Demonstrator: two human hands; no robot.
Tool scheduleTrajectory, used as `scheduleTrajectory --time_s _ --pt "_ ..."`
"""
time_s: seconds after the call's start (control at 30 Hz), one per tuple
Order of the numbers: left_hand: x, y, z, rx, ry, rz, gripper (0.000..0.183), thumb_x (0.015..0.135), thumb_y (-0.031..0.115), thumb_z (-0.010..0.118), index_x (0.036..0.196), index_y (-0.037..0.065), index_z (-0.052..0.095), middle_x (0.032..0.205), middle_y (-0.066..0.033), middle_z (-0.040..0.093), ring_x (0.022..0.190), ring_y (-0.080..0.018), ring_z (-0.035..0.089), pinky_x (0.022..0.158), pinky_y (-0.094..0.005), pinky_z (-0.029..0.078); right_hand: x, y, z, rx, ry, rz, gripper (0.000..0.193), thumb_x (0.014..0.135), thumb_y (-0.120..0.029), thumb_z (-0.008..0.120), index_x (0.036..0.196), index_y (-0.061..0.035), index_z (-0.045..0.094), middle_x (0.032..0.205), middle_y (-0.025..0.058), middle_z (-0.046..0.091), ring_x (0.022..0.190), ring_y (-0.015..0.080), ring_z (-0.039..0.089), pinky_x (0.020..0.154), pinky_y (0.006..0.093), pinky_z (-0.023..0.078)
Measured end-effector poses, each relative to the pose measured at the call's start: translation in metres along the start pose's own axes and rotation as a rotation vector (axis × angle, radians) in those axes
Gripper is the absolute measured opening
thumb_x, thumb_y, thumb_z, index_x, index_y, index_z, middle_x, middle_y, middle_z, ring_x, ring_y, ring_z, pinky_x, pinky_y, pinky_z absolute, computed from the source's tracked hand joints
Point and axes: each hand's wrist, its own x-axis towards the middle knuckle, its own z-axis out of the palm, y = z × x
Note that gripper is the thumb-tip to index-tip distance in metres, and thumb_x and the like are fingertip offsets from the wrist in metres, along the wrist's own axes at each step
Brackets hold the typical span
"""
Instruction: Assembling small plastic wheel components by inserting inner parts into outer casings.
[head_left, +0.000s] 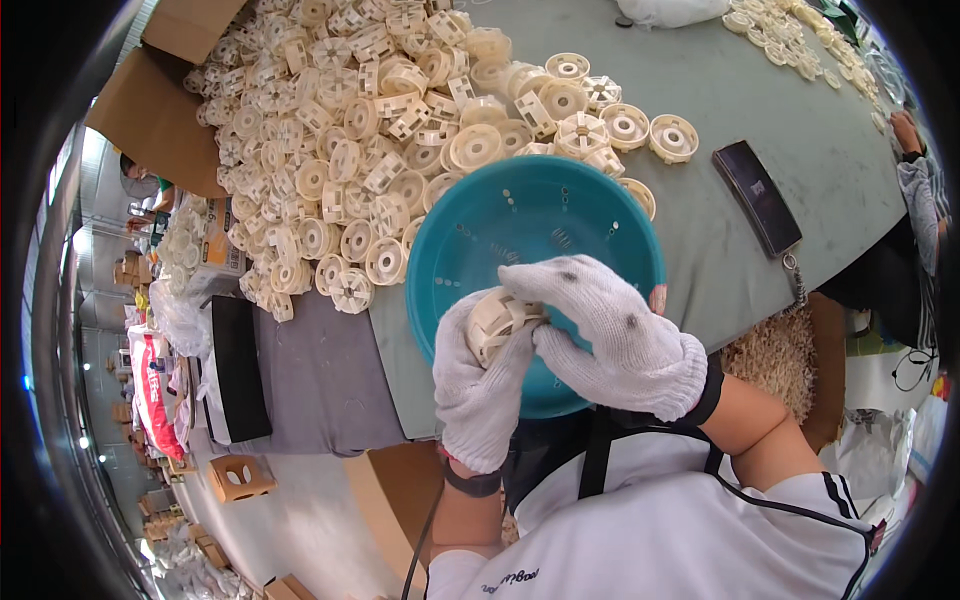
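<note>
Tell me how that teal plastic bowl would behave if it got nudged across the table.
The teal bowl looks thin-walled and holds only a few small springs, so it is probably light and would slide easily. It overhangs the table edge, so it might tip. Both hands hover over it.

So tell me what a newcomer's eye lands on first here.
The huge heap of cream plastic wheels spilling across the table's upper left. Just below centre, the gloved left hand and right hand grip one cream wheel over a teal bowl.
</note>
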Motion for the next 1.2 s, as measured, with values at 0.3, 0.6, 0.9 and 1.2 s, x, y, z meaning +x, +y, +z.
scheduleTrajectory --time_s 0.3,0.6,0.9,1.2 --pt "-0.001 -0.002 -0.002 0.000 0.014 0.026 0.042 0.089 -0.001 0.073 0.127 0.001 0.055 0.118 -0.0076 0.064 0.105 -0.0127 0.062 0.092 -0.0265 0.053 -0.001 -0.007 0.008 0.225 0.023 0.155 0.060 0.083 0.007 0.067 0.141 0.0003 0.053 0.113 0.0100 0.062 0.098 0.0177 0.061 0.089 0.0321 0.052" --pt "0.003 0.018 0.000 -0.522 -0.121 -0.247 0.040 0.100 0.024 0.061 0.130 0.000 0.052 0.125 -0.0153 0.062 0.112 -0.0252 0.066 0.093 -0.0399 0.059 0.012 -0.006 -0.004 0.668 0.102 0.583 0.042 0.092 -0.003 0.063 0.132 0.0039 0.056 0.112 0.0093 0.065 0.101 0.0139 0.063 0.088 0.0299 0.054" --pt "0.002 0.020 -0.011 -0.383 -0.148 -0.291 0.048 0.108 0.035 0.047 0.136 -0.003 0.052 0.131 -0.0194 0.061 0.114 -0.0284 0.066 0.095 -0.0408 0.060 -0.006 0.008 0.013 0.149 0.147 -0.014 0.036 0.080 0.012 0.068 0.113 -0.0028 0.068 0.105 0.0128 0.066 0.094 0.0282 0.066 0.082 0.0363 0.054" --pt "-0.001 0.008 -0.014 -0.358 -0.115 -0.236 0.036 0.107 0.024 0.048 0.131 -0.002 0.056 0.127 -0.0163 0.064 0.111 -0.0263 0.066 0.093 -0.0394 0.057 -0.007 0.003 0.012 0.275 0.071 0.007 0.030 0.082 0.014 0.060 0.107 -0.0023 0.067 0.103 0.0115 0.066 0.098 0.0255 0.066 0.086 0.0348 0.054"
